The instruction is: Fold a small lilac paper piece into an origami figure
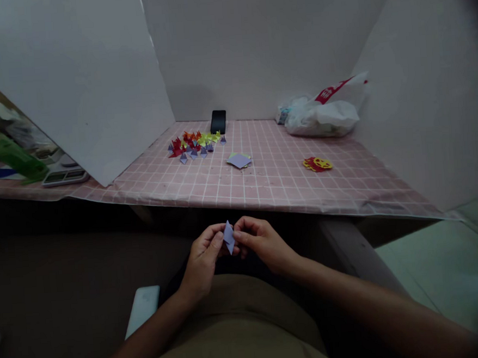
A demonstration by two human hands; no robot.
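A small lavender folded paper diamond [229, 237] is upright between my two hands, in front of the table's near edge and above my lap. My left hand [203, 258] pinches it from the left, thumb on its face and fingers behind. From the right, my right hand [263, 242] grips its edge between thumb and fingertips. Ahead on the table lies a short stack of square papers [239, 160], lavender on top. Left of the stack is a cluster of small folded paper pieces [191, 144] in red, orange, yellow and lavender.
The pink checked tablecloth [223, 188] covers the table, with white panels around it. A black phone [218, 122] stands at the back. At right are red and yellow cut-out shapes [317, 164] and a white plastic bag [320, 119]. A white device [142, 308] lies beside me at left.
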